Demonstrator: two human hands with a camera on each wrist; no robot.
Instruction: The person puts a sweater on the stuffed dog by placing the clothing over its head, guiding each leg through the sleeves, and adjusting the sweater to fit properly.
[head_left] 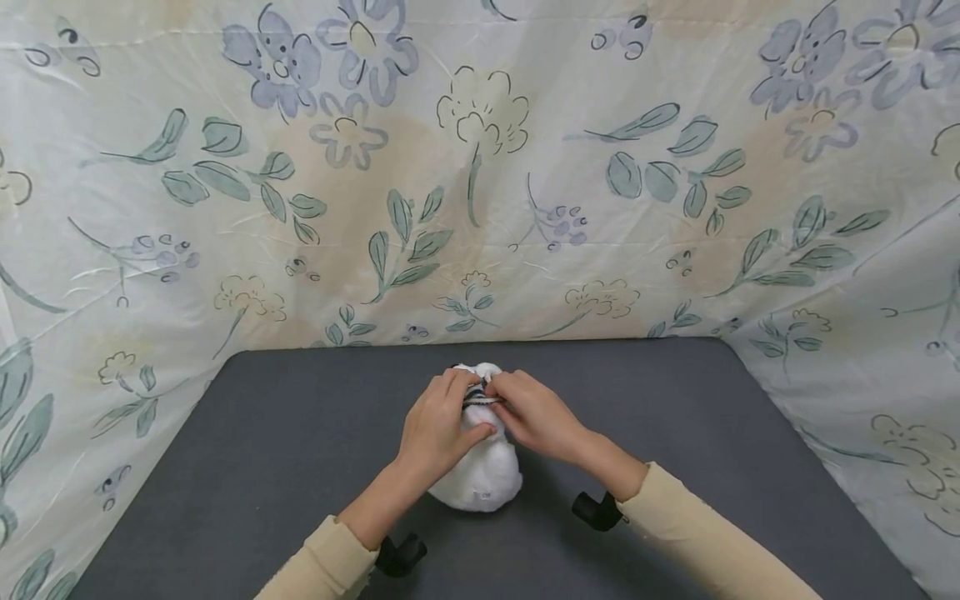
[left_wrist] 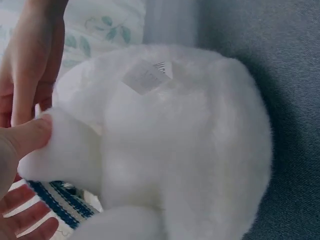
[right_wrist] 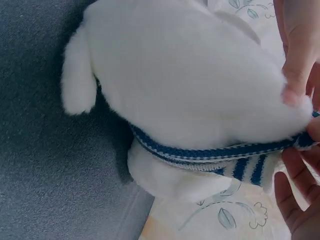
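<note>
A white plush toy [head_left: 480,475] stands on the grey table, with a blue-and-white striped knitted scarf [right_wrist: 200,154] around its neck. My left hand [head_left: 438,429] holds the toy from the left. In the left wrist view its thumb [left_wrist: 32,135] presses a soft white limb, while the other fingers spread beside the striped knit. From the other side, my right hand [head_left: 540,417] pinches the scarf near the neck; the right wrist view has its fingertips [right_wrist: 300,155] at the gathered band. The hands partly hide the toy's head and the scarf.
A dark grey table [head_left: 300,433] lies beneath the toy. Behind it and along both sides hangs a pale floral cloth [head_left: 480,183]. Black wrist mounts [head_left: 596,510] sit under both sleeves. A white tag [left_wrist: 145,77] sticks out of the toy's fur.
</note>
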